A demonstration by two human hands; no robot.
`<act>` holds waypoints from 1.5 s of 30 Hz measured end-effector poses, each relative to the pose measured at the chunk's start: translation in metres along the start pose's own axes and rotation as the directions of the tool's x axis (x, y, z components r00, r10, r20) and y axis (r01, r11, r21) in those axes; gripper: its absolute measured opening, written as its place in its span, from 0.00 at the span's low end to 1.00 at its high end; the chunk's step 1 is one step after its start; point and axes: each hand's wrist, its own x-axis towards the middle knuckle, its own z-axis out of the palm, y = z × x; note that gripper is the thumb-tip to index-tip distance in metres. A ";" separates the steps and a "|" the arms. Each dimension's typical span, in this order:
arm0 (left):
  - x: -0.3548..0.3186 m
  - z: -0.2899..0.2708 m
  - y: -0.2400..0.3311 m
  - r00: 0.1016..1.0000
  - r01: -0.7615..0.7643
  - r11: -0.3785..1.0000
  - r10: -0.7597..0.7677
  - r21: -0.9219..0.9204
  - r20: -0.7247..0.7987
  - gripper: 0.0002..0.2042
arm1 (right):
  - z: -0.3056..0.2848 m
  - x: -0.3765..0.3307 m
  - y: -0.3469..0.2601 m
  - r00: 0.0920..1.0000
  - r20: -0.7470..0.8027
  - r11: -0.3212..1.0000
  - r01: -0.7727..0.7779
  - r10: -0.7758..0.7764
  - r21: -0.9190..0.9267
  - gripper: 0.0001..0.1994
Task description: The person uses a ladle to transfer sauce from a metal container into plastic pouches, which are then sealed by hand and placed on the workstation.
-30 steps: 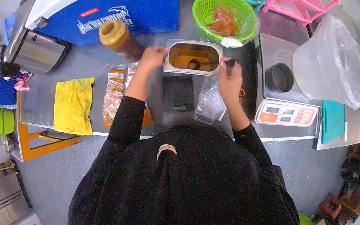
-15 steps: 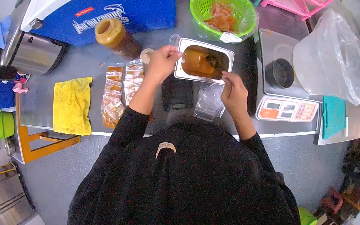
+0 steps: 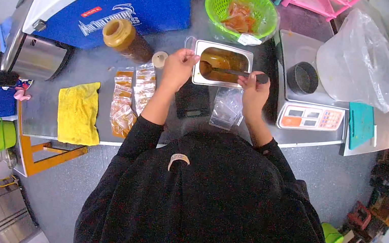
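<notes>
A rectangular stainless steel food pan [image 3: 225,47] holds orange-brown sauce [image 3: 227,62]. My left hand [image 3: 177,73] is closed at its left rim, thumb and fingers pinched on the edge. In my right hand [image 3: 254,98] is a black spoon [image 3: 231,71], gripped by its handle, which lies across the pan; its bowl is down in the sauce at the left side. A flat black kitchen scale [image 3: 191,101] sits just below the pan. Empty clear plastic bags [image 3: 226,108] lie beside it, close to my right wrist.
Filled sachets [image 3: 123,102] lie in rows left of my left forearm, near a yellow cloth [image 3: 77,112]. Behind stand a sauce jar [image 3: 125,40], a blue cooler [image 3: 137,4] and a green basket [image 3: 214,4] with bagged sauce. A price scale [image 3: 310,118] stands right.
My right hand has turned the spoon so its bowl moved from the pan's right side to the left. The pan has shifted slightly, with my left hand still at its rim.
</notes>
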 end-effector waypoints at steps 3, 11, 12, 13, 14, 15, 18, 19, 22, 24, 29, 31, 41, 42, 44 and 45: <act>0.001 -0.005 0.008 0.998 0.062 0.998 -0.062 0.001 0.021 0.10 | 0.004 0.003 0.000 0.991 -0.002 0.987 -0.131 0.132 0.094 0.06; 0.023 -0.030 -0.025 0.979 0.187 0.977 -0.177 -0.105 0.096 0.09 | 0.001 0.018 -0.011 0.953 -0.032 0.929 -0.287 0.302 0.235 0.03; 0.025 -0.032 -0.029 0.982 0.181 0.980 -0.176 -0.083 0.065 0.08 | -0.001 0.019 -0.012 0.953 -0.030 0.929 -0.286 0.301 0.234 0.03; 0.027 -0.035 -0.030 0.984 0.175 0.983 -0.173 -0.061 0.035 0.07 | -0.002 0.020 -0.014 0.959 -0.022 0.933 -0.269 0.282 0.240 0.03; 0.028 -0.040 -0.032 0.985 0.174 0.983 -0.172 -0.062 0.034 0.07 | -0.002 0.021 -0.015 0.964 -0.013 0.936 -0.253 0.264 0.246 0.03; 0.029 -0.048 -0.033 0.966 -0.194 0.894 0.247 0.404 -0.083 0.06 | -0.003 0.021 -0.017 0.965 -0.011 0.936 -0.252 0.262 0.246 0.03; 0.024 -0.060 -0.013 0.727 -0.462 0.479 0.686 0.746 0.009 0.06 | -0.004 0.022 -0.026 0.963 -0.002 0.927 -0.257 0.268 0.273 0.03; 0.022 -0.065 -0.001 0.673 -0.524 0.473 0.740 0.708 0.003 0.06 | -0.005 0.022 -0.028 0.965 0.008 0.931 -0.257 0.264 0.259 0.03; 0.020 -0.076 0.010 0.774 -0.586 0.676 0.630 0.446 0.062 0.08 | -0.006 0.024 -0.034 0.967 0.022 0.937 -0.251 0.253 0.242 0.03; 0.019 -0.083 0.017 0.830 -0.550 0.773 0.548 0.317 0.103 0.09 | -0.005 0.025 -0.035 0.969 0.028 0.939 -0.245 0.246 0.240 0.04; 0.014 -0.090 0.038 0.904 -0.387 0.910 0.343 0.147 0.257 0.12 | -0.008 0.027 -0.039 0.973 0.021 0.947 -0.228 0.230 0.227 0.04; 0.012 -0.091 0.044 0.909 -0.373 0.909 0.318 0.185 0.270 0.11 | -0.008 0.028 -0.039 0.969 -0.016 0.943 -0.237 0.247 0.232 0.04; 0.009 -0.076 0.074 0.872 -0.424 0.882 0.337 0.204 0.355 0.05 | -0.020 0.036 -0.041 0.984 -0.020 0.950 -0.166 0.178 0.264 0.06; 0.010 -0.076 0.075 0.872 -0.425 0.882 0.338 0.204 0.355 0.05 | -0.021 0.037 -0.043 0.984 -0.019 0.950 -0.165 0.176 0.264 0.06; 0.015 -0.076 0.077 0.799 -0.563 0.768 0.410 0.306 0.440 0.05 | -0.021 0.037 -0.052 0.984 -0.011 0.951 -0.168 0.177 0.260 0.06; 0.018 -0.075 0.078 0.799 -0.564 0.767 0.412 0.306 0.439 0.05 | -0.021 0.037 -0.055 0.984 -0.011 0.951 -0.167 0.176 0.260 0.06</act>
